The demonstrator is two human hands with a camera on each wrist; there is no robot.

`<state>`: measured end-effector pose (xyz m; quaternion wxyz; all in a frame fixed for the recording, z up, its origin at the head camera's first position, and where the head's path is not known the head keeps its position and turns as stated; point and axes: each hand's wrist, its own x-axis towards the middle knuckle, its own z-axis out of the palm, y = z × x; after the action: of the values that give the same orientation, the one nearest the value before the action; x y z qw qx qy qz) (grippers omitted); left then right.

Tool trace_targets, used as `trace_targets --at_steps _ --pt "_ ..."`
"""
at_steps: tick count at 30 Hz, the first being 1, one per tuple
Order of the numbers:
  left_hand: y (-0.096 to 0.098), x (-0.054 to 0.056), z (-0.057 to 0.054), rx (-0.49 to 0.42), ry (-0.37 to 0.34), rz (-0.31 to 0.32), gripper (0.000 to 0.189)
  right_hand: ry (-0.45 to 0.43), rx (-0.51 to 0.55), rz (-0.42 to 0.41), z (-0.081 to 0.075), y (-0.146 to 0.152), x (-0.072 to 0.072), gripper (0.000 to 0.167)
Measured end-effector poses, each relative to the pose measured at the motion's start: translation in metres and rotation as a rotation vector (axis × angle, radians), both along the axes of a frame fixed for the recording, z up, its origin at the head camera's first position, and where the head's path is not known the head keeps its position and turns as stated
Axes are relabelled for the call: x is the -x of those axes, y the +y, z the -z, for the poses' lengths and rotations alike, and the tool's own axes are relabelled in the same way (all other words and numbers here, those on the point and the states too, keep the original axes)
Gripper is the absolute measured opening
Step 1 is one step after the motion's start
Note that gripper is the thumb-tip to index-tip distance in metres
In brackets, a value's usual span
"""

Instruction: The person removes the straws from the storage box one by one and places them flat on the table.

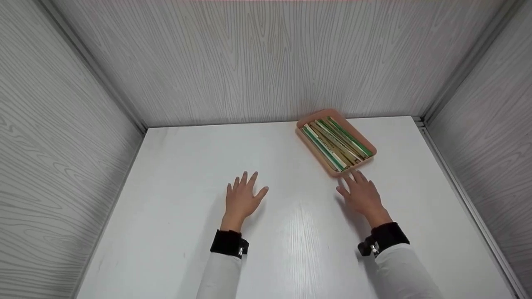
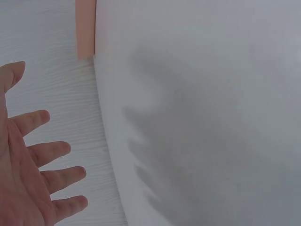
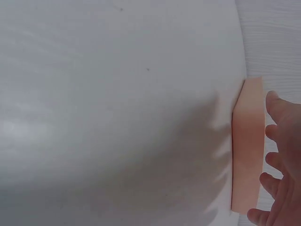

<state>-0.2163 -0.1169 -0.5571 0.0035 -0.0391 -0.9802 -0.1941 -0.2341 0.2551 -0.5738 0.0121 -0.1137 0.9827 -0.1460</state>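
A salmon-pink tray (image 1: 319, 157) lies at an angle near the back wall, right of centre. Several long, thin paper-wrapped sticks (image 1: 332, 141), green, white and tan, lie side by side in it. My right hand (image 1: 362, 196) is at the tray's near corner, fingers spread and fingertips right at the rim, holding nothing. In the right wrist view the tray's side wall (image 3: 248, 150) shows beside the fingers. Over the table, left of the tray, my left hand (image 1: 241, 201) is spread with nothing in it. Its shadow falls on the tabletop in the left wrist view.
The white table (image 1: 187, 166) meets a grey wood-grain back wall (image 1: 232, 62). Similar panels stand on both sides, with a metal rail (image 1: 465, 199) along the right edge. Each wrist wears a black strap (image 1: 226, 242) with a small camera.
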Motion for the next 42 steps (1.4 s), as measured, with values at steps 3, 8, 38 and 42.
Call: trace_targets --at_steps 3,8,38,42 --pt "0.010 -0.003 0.002 -0.002 -0.010 0.017 0.070 0.017 0.008 -0.012 0.001 -0.005 0.000 0.058" --pt "0.023 -0.008 0.004 -0.002 -0.012 0.042 0.068 0.028 0.026 -0.016 0.000 -0.011 0.003 0.054" --pt "0.074 0.014 0.004 -0.311 -0.084 -0.023 0.052 0.172 0.145 -0.352 -0.002 -0.109 -0.050 0.043" --pt "0.077 0.022 0.003 -0.354 -0.102 -0.065 0.050 0.165 0.161 -0.395 -0.004 -0.120 -0.059 0.042"
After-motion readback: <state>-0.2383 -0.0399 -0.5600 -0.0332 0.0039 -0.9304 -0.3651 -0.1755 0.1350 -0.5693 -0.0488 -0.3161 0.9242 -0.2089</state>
